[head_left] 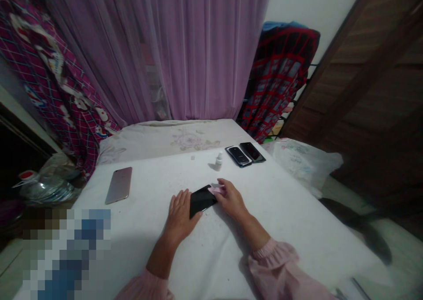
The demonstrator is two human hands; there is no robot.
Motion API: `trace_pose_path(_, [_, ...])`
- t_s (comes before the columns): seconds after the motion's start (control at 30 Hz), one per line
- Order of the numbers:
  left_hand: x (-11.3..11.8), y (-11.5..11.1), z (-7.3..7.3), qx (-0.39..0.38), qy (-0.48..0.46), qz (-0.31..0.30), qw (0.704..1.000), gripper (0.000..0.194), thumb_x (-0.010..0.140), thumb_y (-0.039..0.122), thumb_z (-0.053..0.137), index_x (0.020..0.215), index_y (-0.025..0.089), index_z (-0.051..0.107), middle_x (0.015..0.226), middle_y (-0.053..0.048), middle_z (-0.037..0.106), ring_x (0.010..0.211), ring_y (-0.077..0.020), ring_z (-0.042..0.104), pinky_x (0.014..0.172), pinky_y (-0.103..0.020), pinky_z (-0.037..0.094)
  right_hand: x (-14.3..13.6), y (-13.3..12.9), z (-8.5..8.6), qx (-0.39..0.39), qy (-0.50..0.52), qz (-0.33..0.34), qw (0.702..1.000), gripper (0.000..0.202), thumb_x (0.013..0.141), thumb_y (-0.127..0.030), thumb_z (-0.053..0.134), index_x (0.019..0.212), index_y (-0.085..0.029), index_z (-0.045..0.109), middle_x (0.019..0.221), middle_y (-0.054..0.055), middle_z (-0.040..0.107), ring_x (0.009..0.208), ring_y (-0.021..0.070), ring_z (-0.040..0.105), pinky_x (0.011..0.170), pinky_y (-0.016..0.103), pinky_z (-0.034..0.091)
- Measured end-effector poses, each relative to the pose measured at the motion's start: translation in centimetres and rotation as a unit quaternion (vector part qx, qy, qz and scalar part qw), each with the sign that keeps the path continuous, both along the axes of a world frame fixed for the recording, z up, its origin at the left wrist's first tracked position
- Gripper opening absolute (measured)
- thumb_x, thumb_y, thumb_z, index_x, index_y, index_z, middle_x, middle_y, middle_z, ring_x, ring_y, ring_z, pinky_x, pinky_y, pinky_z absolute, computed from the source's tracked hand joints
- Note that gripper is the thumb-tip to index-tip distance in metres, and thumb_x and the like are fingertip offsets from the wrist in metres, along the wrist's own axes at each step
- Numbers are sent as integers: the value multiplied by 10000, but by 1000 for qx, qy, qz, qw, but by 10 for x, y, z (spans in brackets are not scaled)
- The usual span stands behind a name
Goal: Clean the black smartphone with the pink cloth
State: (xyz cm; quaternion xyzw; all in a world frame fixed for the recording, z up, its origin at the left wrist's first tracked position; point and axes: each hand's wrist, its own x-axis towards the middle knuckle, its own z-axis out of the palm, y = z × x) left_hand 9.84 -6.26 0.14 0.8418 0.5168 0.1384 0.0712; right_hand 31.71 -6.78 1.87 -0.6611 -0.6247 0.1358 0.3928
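Note:
A black phone [201,200] lies tilted on the white-covered table in the head view, its dark screen facing up. My left hand [181,216] grips its left end, with the thumb along the near edge and the fingers at the far side. At the phone's right end, my right hand [231,199] pinches a small pink cloth [216,189] against the screen. Beyond the right hand stands a small white bottle [218,161].
A rose-gold phone [119,185] lies face down at the left. Dark phones [239,155] [252,152] rest at the back right. A plastic bag [297,159] is beside the table's right edge. A large clear bottle [42,185] stands off to the left.

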Motion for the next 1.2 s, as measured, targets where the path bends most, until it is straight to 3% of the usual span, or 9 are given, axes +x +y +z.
trace_pose_path(0.13, [0,0,-1,0,3,1,1000,643,873,426,477,1419,97,386,1497,-179,412,1420,-314,310,1166,-524,187,3,-7,10,41,-99,-35,994,289,835,-231,558,1090,-191,688,1159,105,646,1079,236,587,936,362,454])
trace_pose_path(0.27, [0,0,-3,5,0,1,1000,641,877,437,470,1419,104,387,1497,-170,414,1419,-307,312,1171,-513,183,5,-18,14,39,-145,-27,988,247,895,-245,516,1000,-225,739,1037,83,676,962,210,599,859,317,461])
trace_pose_path(0.47, [-1,0,-3,4,0,0,1000,642,878,439,473,1417,102,386,1499,-170,412,1417,-312,315,1169,-518,188,-9,-11,14,-49,-157,-1,986,247,928,-292,518,1019,-264,745,989,48,720,928,186,624,826,269,448])
trace_pose_path(0.77, [2,-2,4,-11,9,7,1000,653,881,420,468,1417,60,375,1499,-191,402,1425,-324,295,1177,-514,171,-18,1,36,-164,-190,-33,968,264,921,-384,528,897,-298,776,882,39,760,776,190,678,642,267,409])
trace_pose_path(1.0, [1,-1,-2,17,1,-4,1000,637,872,412,474,1423,105,376,1494,-171,419,1416,-319,317,1169,-527,192,-15,-2,33,-195,-188,-24,962,317,942,-414,483,962,-281,770,967,47,759,868,188,687,713,250,429])
trace_pose_path(1.2, [0,-1,3,-7,8,-6,1000,650,871,428,483,1415,86,381,1498,-172,412,1424,-316,302,1173,-512,201,-28,25,36,-190,-172,-27,966,298,948,-385,495,1015,-265,759,1042,50,747,961,194,675,799,245,433])
